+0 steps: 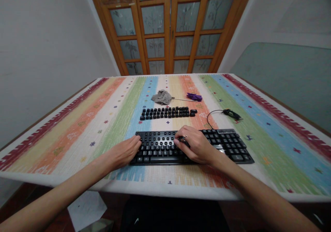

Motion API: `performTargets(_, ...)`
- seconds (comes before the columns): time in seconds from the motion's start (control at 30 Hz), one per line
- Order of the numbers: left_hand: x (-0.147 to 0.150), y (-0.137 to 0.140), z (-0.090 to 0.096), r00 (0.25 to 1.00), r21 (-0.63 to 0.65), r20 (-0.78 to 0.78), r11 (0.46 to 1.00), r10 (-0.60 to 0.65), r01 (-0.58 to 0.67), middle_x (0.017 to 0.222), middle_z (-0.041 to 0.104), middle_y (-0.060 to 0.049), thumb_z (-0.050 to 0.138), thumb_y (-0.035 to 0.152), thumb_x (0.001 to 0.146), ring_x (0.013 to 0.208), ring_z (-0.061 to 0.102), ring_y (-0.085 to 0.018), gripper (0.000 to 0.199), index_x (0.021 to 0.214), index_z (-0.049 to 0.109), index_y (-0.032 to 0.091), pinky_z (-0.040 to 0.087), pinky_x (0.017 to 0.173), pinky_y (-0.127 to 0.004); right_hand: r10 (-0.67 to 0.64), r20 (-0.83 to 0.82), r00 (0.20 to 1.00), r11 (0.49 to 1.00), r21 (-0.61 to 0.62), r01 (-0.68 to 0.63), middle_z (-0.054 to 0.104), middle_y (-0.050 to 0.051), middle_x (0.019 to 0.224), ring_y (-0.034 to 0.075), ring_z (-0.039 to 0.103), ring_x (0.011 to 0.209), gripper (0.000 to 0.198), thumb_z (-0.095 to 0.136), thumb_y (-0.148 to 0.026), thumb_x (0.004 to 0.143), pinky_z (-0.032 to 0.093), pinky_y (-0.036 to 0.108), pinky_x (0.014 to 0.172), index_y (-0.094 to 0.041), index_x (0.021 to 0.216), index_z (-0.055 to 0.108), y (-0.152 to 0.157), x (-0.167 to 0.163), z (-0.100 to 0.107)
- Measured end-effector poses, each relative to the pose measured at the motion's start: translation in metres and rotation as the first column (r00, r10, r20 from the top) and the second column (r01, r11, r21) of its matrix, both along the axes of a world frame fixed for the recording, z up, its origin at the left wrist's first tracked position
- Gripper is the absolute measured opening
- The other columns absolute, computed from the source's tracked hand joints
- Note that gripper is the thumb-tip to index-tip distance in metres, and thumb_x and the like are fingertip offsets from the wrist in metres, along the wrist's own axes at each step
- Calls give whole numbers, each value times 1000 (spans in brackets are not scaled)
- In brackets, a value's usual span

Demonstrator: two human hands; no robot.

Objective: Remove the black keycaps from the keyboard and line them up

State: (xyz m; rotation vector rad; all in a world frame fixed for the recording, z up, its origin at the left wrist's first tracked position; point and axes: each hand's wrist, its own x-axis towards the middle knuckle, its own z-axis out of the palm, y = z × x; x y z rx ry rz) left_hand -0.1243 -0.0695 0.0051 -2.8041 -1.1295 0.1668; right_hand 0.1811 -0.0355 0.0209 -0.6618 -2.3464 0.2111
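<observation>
Bare forearms (pixel 69 186), black keyboard (pixel 162 153), exposed upper-left key stems (pixel 158 138), bundled cord (pixel 231 113)

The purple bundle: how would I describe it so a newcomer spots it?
On the striped table, find the black keyboard, then the loose keys beyond it. The purple bundle lies just past their right end. Crumpled like the grey cloth to its left, it is smaller and purple.

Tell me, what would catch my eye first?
Probably the multicoloured striped tablecloth filling the foreground. Near its front edge, the left hand and right hand touch a long black keyboard. Beyond it sit rows of loose black keycaps, before a crumpled grey cloth.
</observation>
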Motion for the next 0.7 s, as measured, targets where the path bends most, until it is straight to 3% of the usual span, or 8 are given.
performTargets(0.4, -2, -3, -8, 1000, 55, -22, 998, 9, -8, 99, 60, -14, 26, 3, 93, 97, 57, -25, 32, 99, 57, 9, 50, 90, -40, 3, 4, 1000, 1000, 3, -3, 59, 9, 78, 20, 53, 73, 16, 45, -24, 98, 43, 33, 68, -16, 88, 55, 1, 1, -2)
performTargets(0.7, -7, -3, -19, 993, 47, 112, 998, 35, -41, 101, 60, -14, 27, 5, 92, 101, 57, -25, 31, 103, 55, 12, 49, 92, -43, -12, 16, 1000, 1000, -1, 12, 59, 8, 77, 20, 53, 73, 17, 45, -25, 98, 43, 33, 68, -16, 87, 55, 1, 2, -2)
